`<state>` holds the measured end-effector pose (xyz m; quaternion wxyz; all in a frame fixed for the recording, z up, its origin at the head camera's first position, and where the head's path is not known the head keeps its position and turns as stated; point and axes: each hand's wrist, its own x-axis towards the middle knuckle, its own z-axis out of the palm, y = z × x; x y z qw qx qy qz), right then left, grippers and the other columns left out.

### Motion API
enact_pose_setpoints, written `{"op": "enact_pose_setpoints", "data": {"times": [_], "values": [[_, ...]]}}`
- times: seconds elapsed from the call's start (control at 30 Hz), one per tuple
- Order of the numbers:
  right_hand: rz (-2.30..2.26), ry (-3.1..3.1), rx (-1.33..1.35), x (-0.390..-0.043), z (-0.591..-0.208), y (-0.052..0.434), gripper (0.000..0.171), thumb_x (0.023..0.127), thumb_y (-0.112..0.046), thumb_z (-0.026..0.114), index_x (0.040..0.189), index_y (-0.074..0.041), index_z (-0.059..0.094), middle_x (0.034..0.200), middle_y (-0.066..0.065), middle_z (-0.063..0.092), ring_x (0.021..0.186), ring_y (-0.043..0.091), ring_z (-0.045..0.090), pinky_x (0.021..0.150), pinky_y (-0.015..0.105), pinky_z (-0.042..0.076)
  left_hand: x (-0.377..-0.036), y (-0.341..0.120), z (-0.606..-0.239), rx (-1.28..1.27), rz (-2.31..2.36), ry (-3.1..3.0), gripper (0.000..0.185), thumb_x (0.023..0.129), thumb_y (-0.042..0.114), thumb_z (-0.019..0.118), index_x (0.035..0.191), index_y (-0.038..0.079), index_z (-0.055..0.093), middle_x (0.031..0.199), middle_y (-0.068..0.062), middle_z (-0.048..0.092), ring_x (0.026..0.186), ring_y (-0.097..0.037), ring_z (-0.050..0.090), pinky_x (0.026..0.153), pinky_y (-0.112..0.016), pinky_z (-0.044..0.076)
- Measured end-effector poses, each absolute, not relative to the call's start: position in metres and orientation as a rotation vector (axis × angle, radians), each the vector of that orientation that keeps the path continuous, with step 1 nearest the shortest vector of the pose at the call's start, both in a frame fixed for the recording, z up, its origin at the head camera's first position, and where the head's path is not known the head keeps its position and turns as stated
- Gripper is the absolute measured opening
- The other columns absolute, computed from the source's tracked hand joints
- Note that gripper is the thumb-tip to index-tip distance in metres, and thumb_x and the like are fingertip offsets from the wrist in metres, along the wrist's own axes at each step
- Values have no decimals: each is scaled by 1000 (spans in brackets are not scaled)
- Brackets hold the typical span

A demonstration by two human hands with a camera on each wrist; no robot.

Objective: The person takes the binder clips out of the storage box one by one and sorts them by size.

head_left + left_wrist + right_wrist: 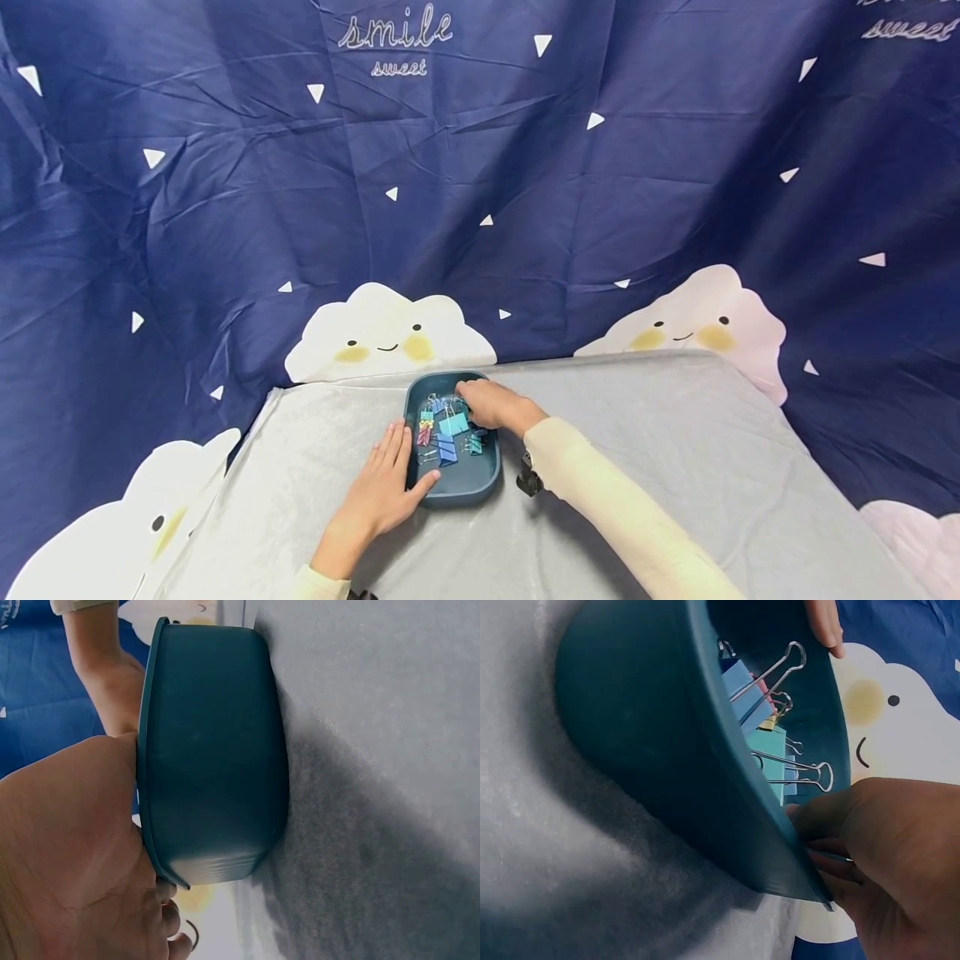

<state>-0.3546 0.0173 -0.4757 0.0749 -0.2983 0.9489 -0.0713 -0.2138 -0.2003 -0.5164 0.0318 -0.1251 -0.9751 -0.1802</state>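
A dark teal tray (467, 492) holds several binder clips. Among them are a large light-teal binder clip (453, 424), a blue binder clip (446, 449), a green-teal binder clip (475, 443) and pink and yellow ones (425, 431). My left hand (378, 483) rests on the tray's left rim, fingers and thumb extended. Over the far right rim my right hand (492, 404) reaches inside with bent fingers. In the right wrist view those fingertips are low behind the rim, near a clip with silver wire handles (810, 774); whether they pinch anything is hidden.
The tray stands on a table with a grey cloth (637, 433). Behind the table hangs a dark blue curtain (525, 167) with white triangles and smiling clouds. A black wrist-camera mount (528, 477) shows below my right forearm.
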Motion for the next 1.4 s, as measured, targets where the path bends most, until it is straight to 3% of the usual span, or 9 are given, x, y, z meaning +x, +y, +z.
{"op": "enact_pose_setpoints", "data": {"times": [0.17,0.3,0.4,0.6,0.83,1.13,1.4], "values": [[-124,2870,-902,-354,-480,18,52,104,-7,65,154,-11,53,150,11,62,140,27,59,117,42,50,-214,-199,-515,-401,-568,-2999,93,105,59,56,166,-5,27,176,-25,19,164,-44,19,131,-63,25],[-62,2890,-966,-352,-481,20,28,101,-6,70,128,-13,67,125,6,66,120,23,63,102,38,55,-212,-198,-513,-410,-583,-2987,93,105,56,58,165,-7,27,176,-26,20,164,-46,20,131,-63,24],[-102,2875,-1017,-351,-478,23,14,98,-7,74,108,-14,67,106,1,60,103,20,58,88,36,52,-212,-198,-512,-405,-581,-2992,92,105,54,59,165,-7,27,176,-26,20,164,-45,20,132,-62,24],[-173,2836,-1085,-351,-473,25,23,100,-12,74,89,-19,55,89,-4,50,82,12,49,76,30,44,-213,-200,-514,-399,-553,-3006,92,106,55,58,166,-6,26,176,-25,18,164,-44,19,132,-61,24],[-222,2791,-1103,-353,-475,22,21,101,-16,76,95,-21,57,86,-8,58,80,9,57,76,29,50,-215,-203,-521,-408,-582,-2979,93,105,54,60,165,-8,26,176,-27,19,163,-47,21,130,-65,25],[-224,2830,-1179,-354,-474,28,13,98,-13,79,111,-13,76,117,3,67,109,20,68,97,36,59,-215,-201,-514,-413,-579,-2990,93,106,55,57,166,-7,23,176,-27,16,164,-45,17,132,-63,22],[-364,2863,-1323,-352,-471,39,10,99,-14,77,108,-13,81,115,5,66,103,20,68,92,36,59,-214,-200,-513,-387,-574,-3034,93,106,55,57,167,-5,22,178,-24,14,166,-42,15,133,-60,21]]}}
